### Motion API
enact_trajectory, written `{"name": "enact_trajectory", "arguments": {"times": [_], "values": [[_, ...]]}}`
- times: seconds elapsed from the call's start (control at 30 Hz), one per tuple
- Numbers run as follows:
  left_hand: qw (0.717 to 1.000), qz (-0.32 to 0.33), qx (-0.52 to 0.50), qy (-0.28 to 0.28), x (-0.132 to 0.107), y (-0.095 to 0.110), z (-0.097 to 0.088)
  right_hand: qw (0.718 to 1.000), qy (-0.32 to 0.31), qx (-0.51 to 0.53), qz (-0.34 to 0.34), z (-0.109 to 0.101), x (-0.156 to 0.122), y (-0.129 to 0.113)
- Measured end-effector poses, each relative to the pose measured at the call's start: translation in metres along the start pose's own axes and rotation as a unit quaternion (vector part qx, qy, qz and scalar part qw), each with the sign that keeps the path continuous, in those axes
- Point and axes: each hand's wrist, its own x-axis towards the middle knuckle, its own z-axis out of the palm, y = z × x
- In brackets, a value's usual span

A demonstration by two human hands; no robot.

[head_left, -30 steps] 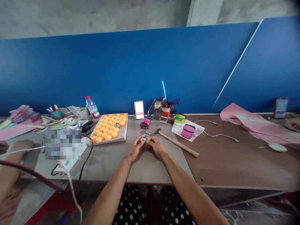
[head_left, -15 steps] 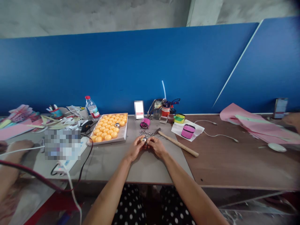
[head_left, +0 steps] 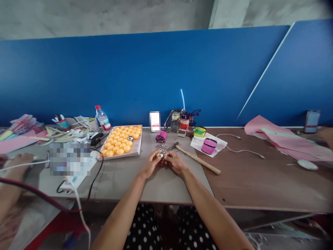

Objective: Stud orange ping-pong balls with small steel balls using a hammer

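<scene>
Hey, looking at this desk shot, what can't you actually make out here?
Head view only:
- The small shiny piece pinched between the left hand and right hand: too small, half covered by fingers.
- The loose metal bits beyond the hands: too small to tell apart.
- Whatever lies left of the tray: hidden by a pixelated patch.
- Another person's hand: cut off by the right edge.

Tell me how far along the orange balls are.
Done: one ball in the tray seems to carry a metal cap. In hand: left hand and right hand pinch a shiny piece. Left: the other orange balls look bare, and loose metal bits lie beyond the hands.
</scene>
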Motion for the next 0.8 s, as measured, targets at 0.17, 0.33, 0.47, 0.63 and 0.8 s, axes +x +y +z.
{"name": "enact_trajectory", "arguments": {"times": [0.17, 0.33, 0.47, 0.63, 0.8], "values": [[1.0, 0.006, 0.003, 0.0, -0.0002, 0.0001, 0.0004, 1.0, -0.002, 0.003, 0.006, 0.0001, -0.0009, -0.0017], [1.0, 0.009, 0.023, -0.006, -0.0014, 0.0021, 0.0005, 1.0, 0.007, -0.008, -0.001, -0.003, 0.002, 0.0002], [0.999, 0.01, 0.03, 0.004, -0.0011, 0.0017, 0.0005, 0.999, 0.014, -0.031, 0.004, -0.0046, 0.0052, 0.0037], [0.999, 0.011, 0.023, 0.028, -0.0005, 0.0015, 0.0017, 0.995, 0.05, -0.085, -0.006, -0.0012, 0.0057, 0.0058], [0.999, 0.001, 0.009, 0.038, -0.0017, 0.0038, 0.0033, 0.992, 0.067, -0.109, -0.011, 0.0021, 0.0051, 0.0059]]}}
